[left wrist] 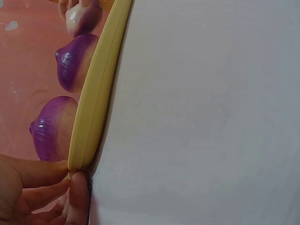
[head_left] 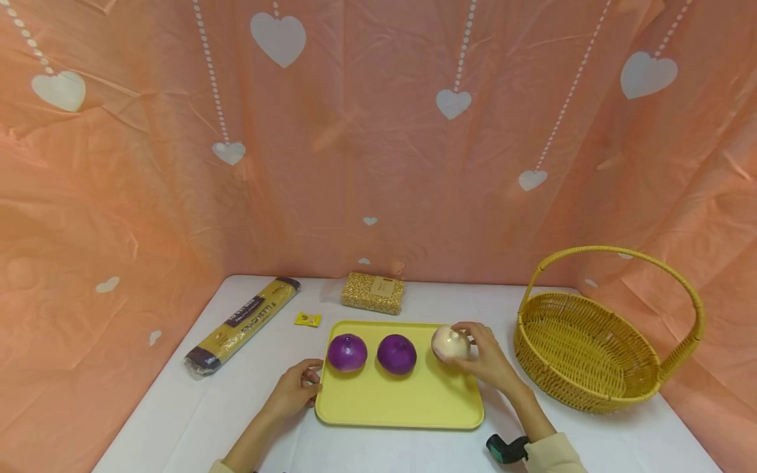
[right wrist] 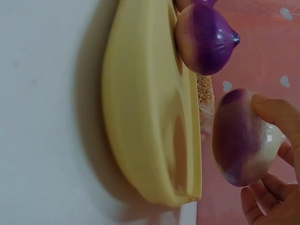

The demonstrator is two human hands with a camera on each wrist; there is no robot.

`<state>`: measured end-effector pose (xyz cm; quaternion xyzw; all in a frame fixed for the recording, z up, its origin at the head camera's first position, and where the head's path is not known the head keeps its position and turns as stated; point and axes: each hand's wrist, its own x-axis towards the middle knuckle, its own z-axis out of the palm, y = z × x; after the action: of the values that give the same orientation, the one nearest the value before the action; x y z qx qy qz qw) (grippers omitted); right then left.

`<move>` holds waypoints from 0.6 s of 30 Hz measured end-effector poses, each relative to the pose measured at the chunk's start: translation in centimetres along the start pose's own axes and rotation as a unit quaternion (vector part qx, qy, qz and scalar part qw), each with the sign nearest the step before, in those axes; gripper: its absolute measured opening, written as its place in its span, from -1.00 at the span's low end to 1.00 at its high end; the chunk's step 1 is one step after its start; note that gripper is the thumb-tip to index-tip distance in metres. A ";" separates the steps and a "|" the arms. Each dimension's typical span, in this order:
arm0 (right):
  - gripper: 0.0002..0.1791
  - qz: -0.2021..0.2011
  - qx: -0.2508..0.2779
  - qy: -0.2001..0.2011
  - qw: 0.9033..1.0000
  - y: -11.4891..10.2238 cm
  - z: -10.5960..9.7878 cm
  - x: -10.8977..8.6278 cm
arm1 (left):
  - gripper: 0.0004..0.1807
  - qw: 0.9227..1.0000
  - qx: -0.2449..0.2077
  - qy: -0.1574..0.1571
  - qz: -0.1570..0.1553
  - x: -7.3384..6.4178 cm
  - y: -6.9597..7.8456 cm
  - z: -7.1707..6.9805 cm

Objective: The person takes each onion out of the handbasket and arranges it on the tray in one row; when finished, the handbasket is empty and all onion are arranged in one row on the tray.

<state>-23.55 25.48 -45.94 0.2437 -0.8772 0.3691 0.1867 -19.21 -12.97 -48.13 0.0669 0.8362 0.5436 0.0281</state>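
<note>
My right hand (head_left: 487, 358) holds a white-and-purple onion (head_left: 448, 344) by its sides, over the right part of the yellow tray (head_left: 402, 404). In the right wrist view, thumb and fingers reach around this onion (right wrist: 243, 138), which appears raised off the tray. Two purple onions sit on the tray: one at the left (head_left: 347, 353), the other near the middle (head_left: 397, 355). At the tray's left edge, my left hand (head_left: 296, 387) pinches the rim, as the left wrist view shows with fingers on both sides of it.
A wicker basket (head_left: 591, 394) with a tall handle stands to the right. Behind the tray lie a pack of grains (head_left: 361, 295) and a small yellow packet (head_left: 308, 320). A spaghetti bag (head_left: 245, 325) lies at the left. Pink curtains (head_left: 378, 164) surround the white table (head_left: 248, 420).
</note>
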 end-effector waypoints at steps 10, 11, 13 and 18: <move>-0.37 0.003 -0.007 -0.011 1.000 0.0 0.7 -0.2 | -0.52 1.000 -0.003 -0.005 0.006 -0.1 0.0 -0.1; -0.38 0.002 -0.009 -0.011 1.000 0.0 0.7 -0.3 | -0.52 1.000 -0.004 -0.005 0.008 -0.1 -0.1 -0.1; -0.38 -0.001 -0.012 -0.010 1.000 0.0 0.8 -0.3 | -0.52 1.000 -0.004 -0.005 0.007 -0.1 -0.1 -0.1; -0.38 -0.003 -0.017 -0.014 1.000 0.1 0.9 -0.3 | -0.52 1.000 0.000 -0.002 -0.003 0.1 -0.1 0.0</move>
<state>-23.46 24.96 -46.78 0.2480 -0.8851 0.3503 0.1798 -19.27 -13.00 -48.22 0.0657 0.8365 0.5432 0.0308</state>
